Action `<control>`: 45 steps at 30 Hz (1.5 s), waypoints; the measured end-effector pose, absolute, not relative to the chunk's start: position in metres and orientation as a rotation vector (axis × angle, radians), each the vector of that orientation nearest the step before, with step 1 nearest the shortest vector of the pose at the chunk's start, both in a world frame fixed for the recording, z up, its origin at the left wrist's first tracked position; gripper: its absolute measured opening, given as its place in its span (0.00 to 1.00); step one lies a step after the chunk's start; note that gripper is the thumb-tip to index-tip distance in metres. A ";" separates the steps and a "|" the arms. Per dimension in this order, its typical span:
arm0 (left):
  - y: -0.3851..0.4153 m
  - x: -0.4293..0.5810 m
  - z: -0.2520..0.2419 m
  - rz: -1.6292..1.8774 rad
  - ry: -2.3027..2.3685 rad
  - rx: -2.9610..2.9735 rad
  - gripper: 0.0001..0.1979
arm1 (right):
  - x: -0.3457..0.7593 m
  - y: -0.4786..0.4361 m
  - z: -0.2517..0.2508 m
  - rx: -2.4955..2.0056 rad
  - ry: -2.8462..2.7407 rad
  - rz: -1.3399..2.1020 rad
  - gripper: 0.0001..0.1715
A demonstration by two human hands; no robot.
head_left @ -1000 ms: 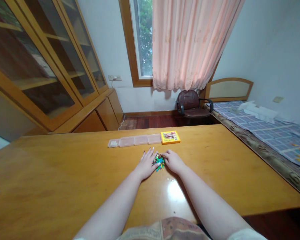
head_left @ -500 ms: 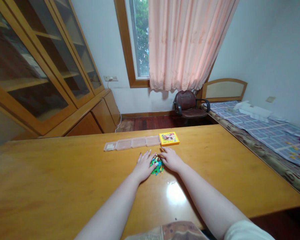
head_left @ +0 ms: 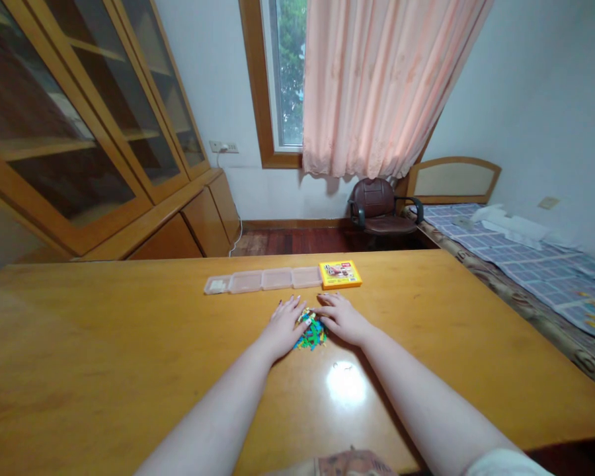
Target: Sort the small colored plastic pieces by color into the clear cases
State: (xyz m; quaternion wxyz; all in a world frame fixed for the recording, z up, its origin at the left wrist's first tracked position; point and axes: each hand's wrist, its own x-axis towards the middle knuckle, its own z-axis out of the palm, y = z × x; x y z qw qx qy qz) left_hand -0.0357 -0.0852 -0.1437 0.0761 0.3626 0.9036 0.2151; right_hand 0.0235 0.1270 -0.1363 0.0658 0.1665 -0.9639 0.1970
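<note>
A small heap of colourful toy building pieces (head_left: 311, 336), mostly green with blue, yellow and white, lies on the wooden table (head_left: 129, 370). My left hand (head_left: 283, 325) rests at the heap's left side, fingers spread, its thumb over the pieces. On the other side my right hand (head_left: 343, 318) lies with fingers stretched out, the fingertips touching the heap's right edge. Neither hand grips anything that I can see. Beyond the hands stands a yellow box (head_left: 340, 274) with a printed picture. To its left, clear plastic trays (head_left: 276, 279) run in a row.
The leftmost tray holds something small and pale. Past the table are a brown armchair (head_left: 381, 206) and a bed (head_left: 515, 244) on the right. A glass-fronted cabinet (head_left: 143, 192) stands along the left. A pink curtain (head_left: 377, 86) hangs by the window.
The head view has shifted slightly. My left thumb has drawn back a little to the left, showing more of the heap. Both hands stay beside the pieces.
</note>
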 end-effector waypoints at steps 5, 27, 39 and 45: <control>-0.087 -0.033 -0.140 0.666 2.689 1.149 0.19 | 0.021 0.131 -0.138 0.344 -2.853 0.553 0.17; -0.083 -0.029 -0.139 0.713 2.616 1.228 0.25 | 0.020 0.135 -0.136 0.276 -2.839 0.619 0.18; -0.089 -0.020 -0.127 0.770 2.549 1.328 0.22 | 0.025 0.133 -0.130 0.427 -2.830 0.732 0.18; -0.088 -0.020 -0.129 0.692 2.512 1.419 0.21 | 0.024 0.133 -0.131 0.444 -2.870 0.772 0.18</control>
